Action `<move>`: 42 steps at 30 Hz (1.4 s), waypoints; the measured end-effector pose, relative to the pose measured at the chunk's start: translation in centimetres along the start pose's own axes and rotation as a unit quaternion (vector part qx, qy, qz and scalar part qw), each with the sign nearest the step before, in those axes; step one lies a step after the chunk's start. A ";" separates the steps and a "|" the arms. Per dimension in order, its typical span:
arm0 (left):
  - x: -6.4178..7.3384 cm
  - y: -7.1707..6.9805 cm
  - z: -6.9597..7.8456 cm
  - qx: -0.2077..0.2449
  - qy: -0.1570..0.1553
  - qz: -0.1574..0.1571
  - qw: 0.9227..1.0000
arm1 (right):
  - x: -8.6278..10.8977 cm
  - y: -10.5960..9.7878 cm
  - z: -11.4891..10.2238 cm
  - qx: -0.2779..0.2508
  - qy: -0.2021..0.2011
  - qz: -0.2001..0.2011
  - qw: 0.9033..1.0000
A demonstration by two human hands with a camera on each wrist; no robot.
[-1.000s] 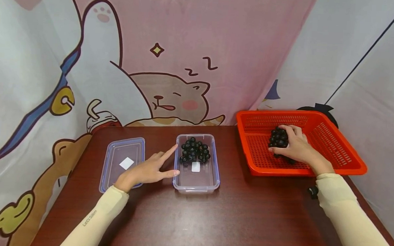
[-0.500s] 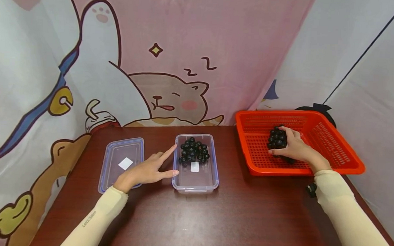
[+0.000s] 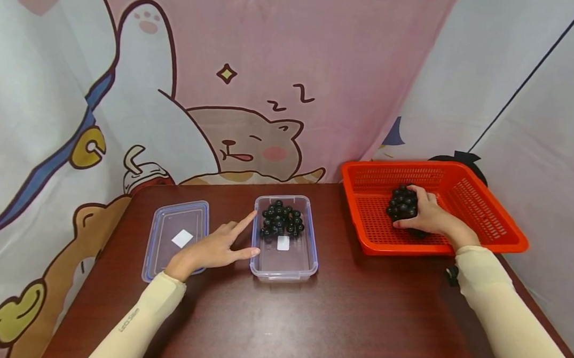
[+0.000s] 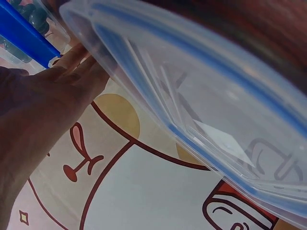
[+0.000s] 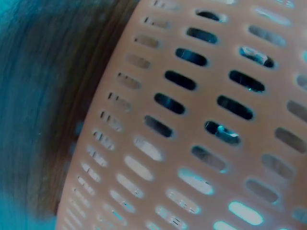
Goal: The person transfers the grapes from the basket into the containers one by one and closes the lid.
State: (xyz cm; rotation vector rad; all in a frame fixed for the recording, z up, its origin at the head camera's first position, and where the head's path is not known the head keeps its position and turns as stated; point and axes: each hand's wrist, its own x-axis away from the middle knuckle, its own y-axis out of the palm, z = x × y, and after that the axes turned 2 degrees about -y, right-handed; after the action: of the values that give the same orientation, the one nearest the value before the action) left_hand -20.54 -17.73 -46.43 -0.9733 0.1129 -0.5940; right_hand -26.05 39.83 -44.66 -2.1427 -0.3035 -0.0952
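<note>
On a brown bench (image 3: 329,319), we take a clear container (image 3: 285,261) as our landmark. To its right sits a slotted red basket (image 3: 385,249), and inside that is a bunch of dark grapes (image 3: 402,204). Our right hand (image 3: 428,214) is curled round the bunch's right side, thumb nearest us; whether its weight is off the basket floor, we cannot tell. Our left hand (image 3: 217,245) spreads straight fingers and thumb against the container's left edge, gripping nothing. A lid (image 3: 172,219) lies left of the container, and more grapes (image 3: 280,219) fill the container's far half.

We judge the bunch light and floppy, its glossy skins slippery and easily bruised or pulled loose. A broad, gentle cradle round its thick middle should suit; we see no stem to hold.
</note>
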 end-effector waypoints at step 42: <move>0.0 0.0 -0.1 -0.002 -0.003 -0.005 1.000 | 1.1 -0.5 -1.2 -0.064 -0.039 0.028 0.997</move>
State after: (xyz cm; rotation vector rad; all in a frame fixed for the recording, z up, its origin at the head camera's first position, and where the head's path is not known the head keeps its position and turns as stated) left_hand -20.55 -17.83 -46.48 -0.9797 0.1044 -0.6009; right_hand -25.09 39.35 -43.38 -2.2842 -0.2892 0.0022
